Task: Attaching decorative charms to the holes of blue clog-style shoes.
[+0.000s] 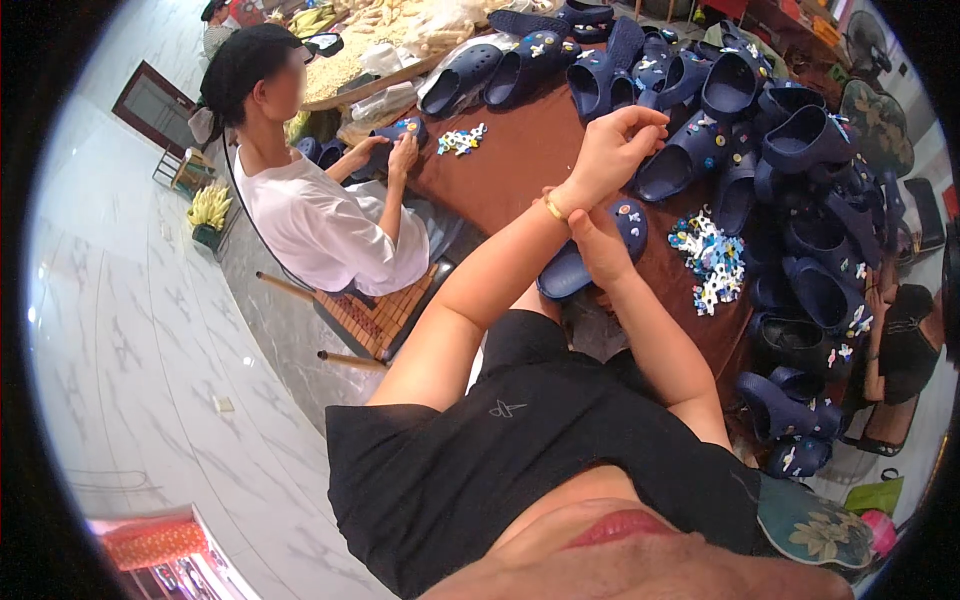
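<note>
My left hand (pixel 622 145) reaches over the brown table with its fingers loosely bent and nothing visible in them. A gold-coloured bracelet (pixel 555 208) circles its wrist. My right hand (pixel 597 240) is wrapped round that left wrist, beside the bracelet. Partly hidden under my hands, a navy clog (pixel 566 275) with small charms on it lies at the table's near edge. To the right of my right hand is a pile of blue, white and black shoe charms (pixel 712 262). Another decorated navy clog (pixel 680 165) lies just beyond my left hand.
Navy clogs (pixel 800 140) crowd the table's (pixel 510 160) far and right sides. At left, a seated person (pixel 330 225) in white works on a clog (pixel 400 130) near a smaller charm pile (pixel 461 139). Another person (pixel 905 335) sits at the right edge.
</note>
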A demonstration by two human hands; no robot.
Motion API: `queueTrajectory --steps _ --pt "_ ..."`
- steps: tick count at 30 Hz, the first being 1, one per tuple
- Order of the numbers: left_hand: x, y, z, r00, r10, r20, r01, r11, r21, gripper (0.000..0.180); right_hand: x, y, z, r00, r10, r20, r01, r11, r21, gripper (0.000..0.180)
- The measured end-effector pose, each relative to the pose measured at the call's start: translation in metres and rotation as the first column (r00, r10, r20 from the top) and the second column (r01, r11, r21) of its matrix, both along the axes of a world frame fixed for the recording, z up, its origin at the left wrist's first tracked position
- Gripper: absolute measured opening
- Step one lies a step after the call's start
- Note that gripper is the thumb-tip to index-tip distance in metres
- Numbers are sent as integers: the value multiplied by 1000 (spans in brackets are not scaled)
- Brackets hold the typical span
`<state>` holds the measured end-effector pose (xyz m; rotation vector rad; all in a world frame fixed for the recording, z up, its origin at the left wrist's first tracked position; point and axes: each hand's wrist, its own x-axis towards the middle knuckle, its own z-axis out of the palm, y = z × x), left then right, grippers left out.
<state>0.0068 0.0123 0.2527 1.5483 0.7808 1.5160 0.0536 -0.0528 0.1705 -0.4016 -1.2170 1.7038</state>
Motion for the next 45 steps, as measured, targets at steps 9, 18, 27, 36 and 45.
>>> queueTrajectory --steps 9,18,27,36,45 --pt "-20 -2 -5 783 520 -342 -198 729 655 13 29 22 4 959 -48 281 13 992 125 40" --pt "29 -58 -23 207 323 -924 118 929 351 56 43 47 2 246 -737 629 -101 626 773 33" --pt "20 -39 -70 525 106 -845 393 850 351 49 56 45 -28 79 -708 702 -328 646 689 54" --pt "63 -69 -61 473 52 -880 589 724 359 78 40 39 -20 8 -634 773 -298 736 607 52" --pt "30 -42 -63 434 41 -900 451 855 256 80 38 38 -23 -216 -542 812 -418 803 425 52"
